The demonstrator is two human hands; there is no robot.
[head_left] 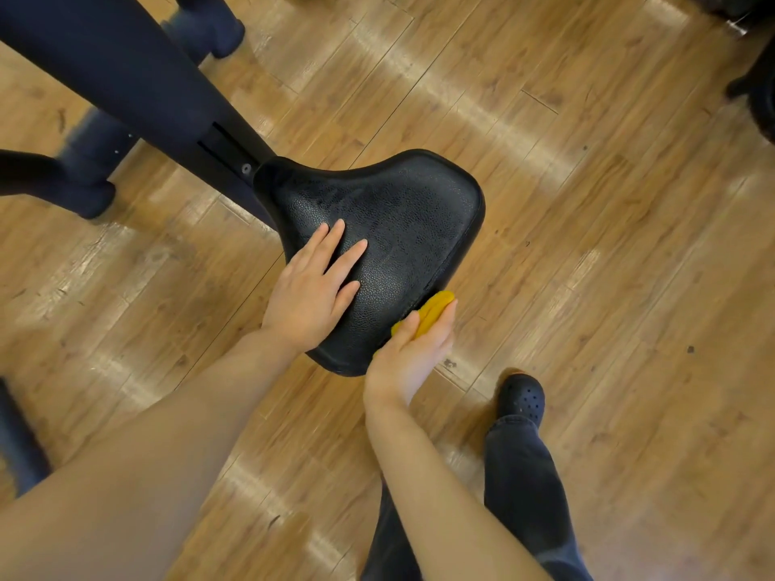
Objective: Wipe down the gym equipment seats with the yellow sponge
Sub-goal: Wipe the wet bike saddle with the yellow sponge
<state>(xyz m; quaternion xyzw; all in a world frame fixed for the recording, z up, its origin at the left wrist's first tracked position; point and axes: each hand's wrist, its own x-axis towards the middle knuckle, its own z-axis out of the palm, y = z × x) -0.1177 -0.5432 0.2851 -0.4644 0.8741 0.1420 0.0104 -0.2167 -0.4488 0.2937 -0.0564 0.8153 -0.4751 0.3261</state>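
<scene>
A black textured saddle seat [402, 211] of an exercise bike fills the middle of the view, its wide end toward the right. My left hand [312, 287] rests flat on the seat's near left part, fingers straight and spread. My right hand [413, 350] grips the yellow sponge [432, 314] and holds it against the seat's near right edge, just below the rim. Most of the sponge is hidden by my fingers and the seat.
The bike's dark frame post [138, 77] runs from the upper left to the seat, with dark base feet [79, 190] beside it. Wooden plank floor [608, 245] lies all around. My leg in dark trousers and a black clog [522, 398] stand at lower right. Dark equipment [759, 90] sits at the right edge.
</scene>
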